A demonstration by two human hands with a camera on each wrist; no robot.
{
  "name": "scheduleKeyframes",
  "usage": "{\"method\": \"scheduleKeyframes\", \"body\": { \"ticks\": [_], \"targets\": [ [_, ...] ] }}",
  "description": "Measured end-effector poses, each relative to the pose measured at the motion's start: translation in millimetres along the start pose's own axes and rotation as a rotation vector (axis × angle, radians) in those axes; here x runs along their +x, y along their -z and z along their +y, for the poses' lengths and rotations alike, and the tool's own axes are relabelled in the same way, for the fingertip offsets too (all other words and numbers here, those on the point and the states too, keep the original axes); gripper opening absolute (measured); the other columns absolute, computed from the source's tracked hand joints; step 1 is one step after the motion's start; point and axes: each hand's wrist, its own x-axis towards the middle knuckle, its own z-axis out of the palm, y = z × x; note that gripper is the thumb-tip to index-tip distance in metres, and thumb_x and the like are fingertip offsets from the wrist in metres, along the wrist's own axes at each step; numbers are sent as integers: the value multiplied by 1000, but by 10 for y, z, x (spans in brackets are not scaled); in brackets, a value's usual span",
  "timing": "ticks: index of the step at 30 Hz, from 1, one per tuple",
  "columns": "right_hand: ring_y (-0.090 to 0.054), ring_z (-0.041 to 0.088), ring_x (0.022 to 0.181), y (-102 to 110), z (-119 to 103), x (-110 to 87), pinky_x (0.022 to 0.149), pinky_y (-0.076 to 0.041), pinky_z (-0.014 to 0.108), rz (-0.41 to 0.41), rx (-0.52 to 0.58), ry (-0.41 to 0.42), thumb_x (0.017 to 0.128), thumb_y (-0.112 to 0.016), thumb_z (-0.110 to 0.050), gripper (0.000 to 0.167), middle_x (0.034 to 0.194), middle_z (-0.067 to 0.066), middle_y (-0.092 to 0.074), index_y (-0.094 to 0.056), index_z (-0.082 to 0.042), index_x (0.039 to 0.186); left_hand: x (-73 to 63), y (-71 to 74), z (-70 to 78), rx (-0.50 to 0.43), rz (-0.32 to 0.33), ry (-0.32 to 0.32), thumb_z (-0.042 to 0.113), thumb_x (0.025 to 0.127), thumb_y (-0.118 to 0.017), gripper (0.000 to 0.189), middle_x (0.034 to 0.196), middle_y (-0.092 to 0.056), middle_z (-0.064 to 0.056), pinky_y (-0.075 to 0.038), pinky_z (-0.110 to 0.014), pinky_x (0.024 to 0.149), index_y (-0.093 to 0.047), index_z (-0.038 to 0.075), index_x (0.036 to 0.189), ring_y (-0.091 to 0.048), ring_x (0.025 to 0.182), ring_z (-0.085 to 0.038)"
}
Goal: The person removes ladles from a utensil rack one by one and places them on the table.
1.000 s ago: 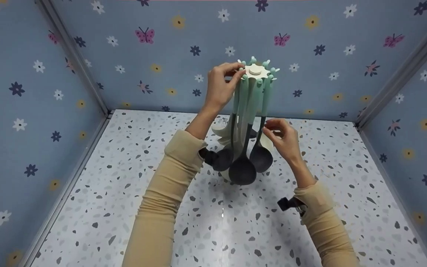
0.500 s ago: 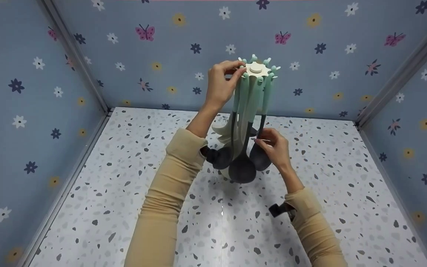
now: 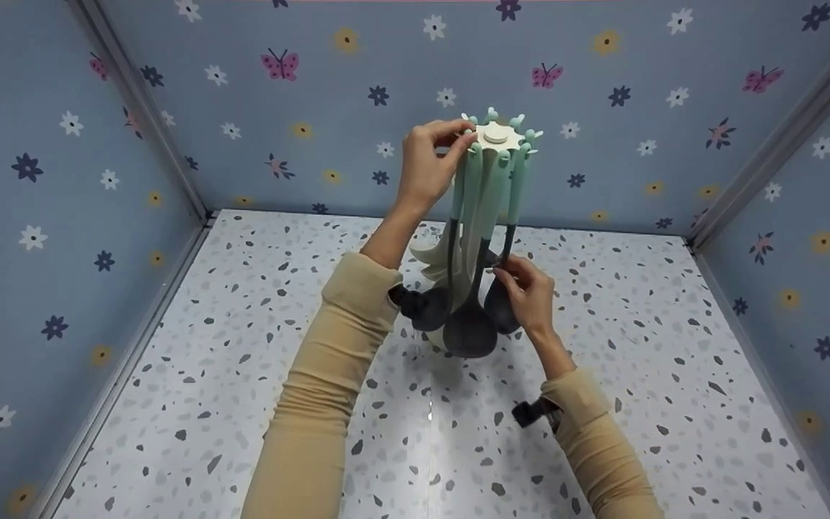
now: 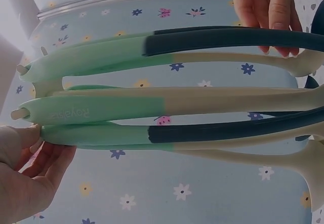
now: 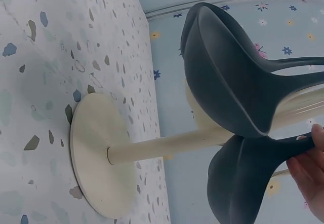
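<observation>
Compared with the frame one second earlier, the right hand (image 3: 534, 295) had moved inward and slightly down, from beside the outer dark ladle (image 3: 499, 310) into contact with its neck; the left hand (image 3: 426, 162) had kept its position. Thumb and fingertips of the right hand pinched the ladle neck just above the bowl, as the right wrist view showed. Thumb and fingers of the left hand pinched the upper end of a mint-green handle (image 4: 96, 134) at the edge of the cream hub (image 3: 496, 135). The utensil stand (image 5: 162, 148) stood upright near the patterned back wall (image 3: 228, 166), its round base plate (image 5: 101, 178) flat on the speckled tabletop (image 3: 400, 447). Utensils (image 4: 217, 101) hung in a ring around the hub, mint-green along the grips and dark or cream below. The front dark ladle (image 3: 470, 331) hung beside the outer one; cream utensil heads (image 3: 431, 254) curved outward at the rear left. A black wrist camera (image 3: 528, 414) projected from each of the beige sleeves (image 3: 310, 404).
</observation>
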Motion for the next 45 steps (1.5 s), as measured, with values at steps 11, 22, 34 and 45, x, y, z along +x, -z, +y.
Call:
{"method": "scheduleKeyframes", "body": {
  "ticks": [11, 22, 34, 45],
  "targets": [
    [-63, 30, 71, 35, -23, -37, 63, -50, 20, 80, -117, 109, 78, -60, 10, 15, 82, 21, -64, -64, 11, 93, -10, -5, -9, 5, -4, -14, 13, 85, -59, 18, 89, -63, -9, -49, -22, 67, -68, 0, 94, -56, 78, -15],
    [-62, 31, 68, 119, -88, -42, 60, -50, 20, 102, -179, 157, 76, -61, 12, 14, 81, 21, -64, -64, 12, 90, -9, 3, -13, 5, -1, -15, 12, 85, -59, 18, 89, -63, -10, -49, -23, 69, -67, -1, 94, -57, 78, -15],
    [-62, 33, 68, 306, -164, -125, 60, -51, 22, 104, -170, 114, 77, -61, 11, 13, 79, 24, -64, -63, 14, 90, 6, 2, 1, -7, -17, 5, 12, 85, -60, 18, 90, -63, -11, -49, -23, 68, -67, -1, 95, -56, 77, -16],
    [-63, 27, 62, 486, 259, -375, 57, -48, 13, 68, -211, 10, 78, -63, 5, 9, 75, 17, -65, -65, 8, 87, -125, 73, 358, -5, 0, 37, 3, 84, -58, 17, 92, -63, -17, -49, -22, 68, -65, -8, 95, -57, 79, -21]
  ]
}}
